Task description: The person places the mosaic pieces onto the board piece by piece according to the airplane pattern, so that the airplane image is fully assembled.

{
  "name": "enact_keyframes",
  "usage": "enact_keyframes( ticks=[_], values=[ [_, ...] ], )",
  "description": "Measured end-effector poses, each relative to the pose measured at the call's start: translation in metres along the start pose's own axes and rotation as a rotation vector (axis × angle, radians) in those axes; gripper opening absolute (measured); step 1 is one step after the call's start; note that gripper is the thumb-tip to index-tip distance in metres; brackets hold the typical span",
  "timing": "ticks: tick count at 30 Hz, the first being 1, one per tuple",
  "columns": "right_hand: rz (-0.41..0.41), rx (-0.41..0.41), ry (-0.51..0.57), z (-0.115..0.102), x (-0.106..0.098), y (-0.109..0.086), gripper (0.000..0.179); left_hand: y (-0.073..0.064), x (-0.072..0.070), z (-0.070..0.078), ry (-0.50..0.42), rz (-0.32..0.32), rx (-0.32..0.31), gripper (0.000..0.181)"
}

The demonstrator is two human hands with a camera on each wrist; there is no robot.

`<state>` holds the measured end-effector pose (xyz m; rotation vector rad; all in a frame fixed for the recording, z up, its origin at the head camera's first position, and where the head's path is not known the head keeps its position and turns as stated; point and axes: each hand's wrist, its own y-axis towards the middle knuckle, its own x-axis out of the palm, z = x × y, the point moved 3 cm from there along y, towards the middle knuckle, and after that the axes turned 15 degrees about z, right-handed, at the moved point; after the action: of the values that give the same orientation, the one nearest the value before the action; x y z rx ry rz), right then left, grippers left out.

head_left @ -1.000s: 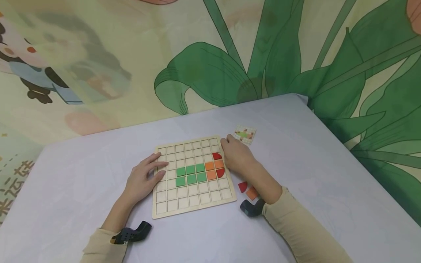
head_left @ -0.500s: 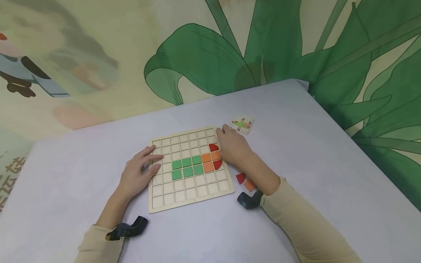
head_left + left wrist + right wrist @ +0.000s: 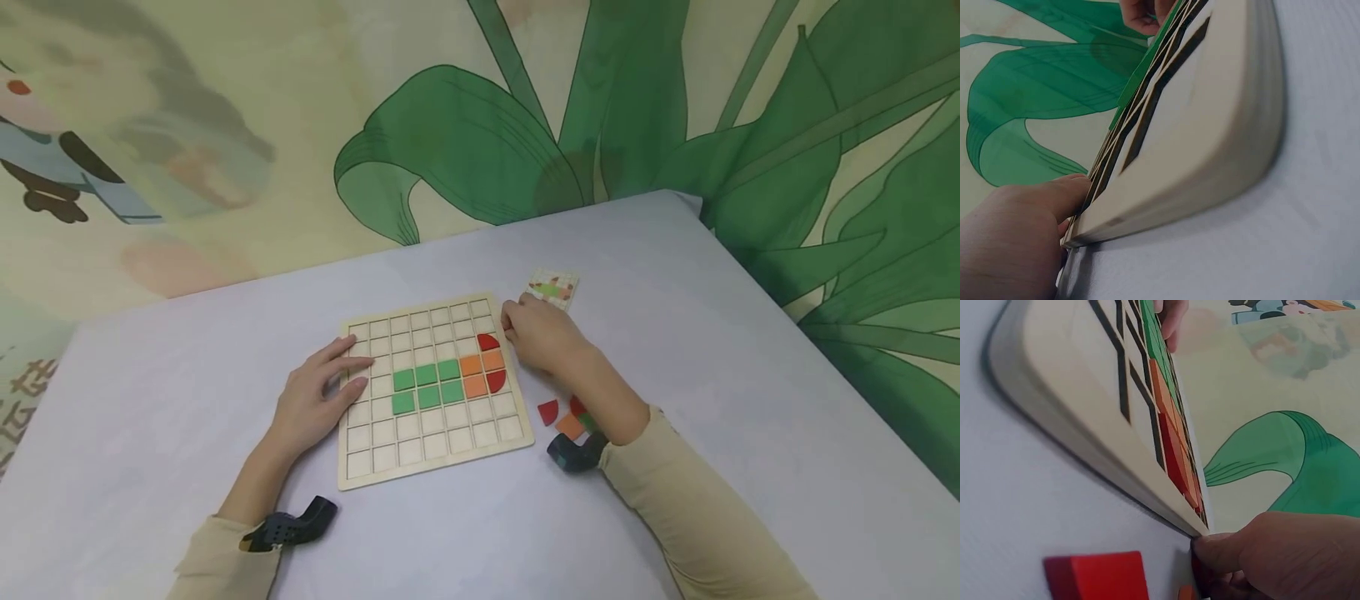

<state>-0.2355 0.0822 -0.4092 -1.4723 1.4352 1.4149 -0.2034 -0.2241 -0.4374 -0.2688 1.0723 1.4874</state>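
Observation:
A square wooden grid board (image 3: 435, 471) lies on the table in the head view. Green square tiles (image 3: 426, 374), orange square tiles (image 3: 476, 386) and two red quarter-round tiles (image 3: 496, 381) sit in its cells. My left hand (image 3: 318, 396) rests on the board's left edge with fingers spread and relaxed. Just off the right edge, my right hand (image 3: 543, 337) has curled fingers. In the right wrist view its thumb and fingers pinch a dark red tile (image 3: 1199, 569), mostly hidden by the hand, close to the board's rim.
Loose on the table by my right forearm are a red quarter-round tile (image 3: 548, 412), an orange tile (image 3: 570, 426) and partly hidden red and green tiles. A small pattern card (image 3: 555, 287) lies beyond my right hand. A printed wall (image 3: 300, 167) stands behind the white-covered table (image 3: 187, 358).
My right hand has shifted slightly back along the board's right edge, fingers more curled. More red and green of the loose tiles shows beside the forearm. My left hand keeps its place.

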Motion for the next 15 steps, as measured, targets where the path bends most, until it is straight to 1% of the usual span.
enact_keyframes(
  ticks=[5,10,15],
  values=[
    [-0.034,0.019,0.034,0.0029,-0.0017,-0.0021,0.005,0.0011,0.0023,-0.0007,0.018,-0.009,-0.001,0.028],
    [-0.045,0.036,0.060,0.0035,-0.0037,-0.0024,0.006,0.0002,0.0023,-0.0015,0.030,-0.007,-0.004,0.028],
    [-0.051,0.036,0.087,0.0007,-0.0062,-0.0007,0.009,-0.0013,0.0006,-0.0018,0.034,-0.005,-0.011,0.028]
  ],
)
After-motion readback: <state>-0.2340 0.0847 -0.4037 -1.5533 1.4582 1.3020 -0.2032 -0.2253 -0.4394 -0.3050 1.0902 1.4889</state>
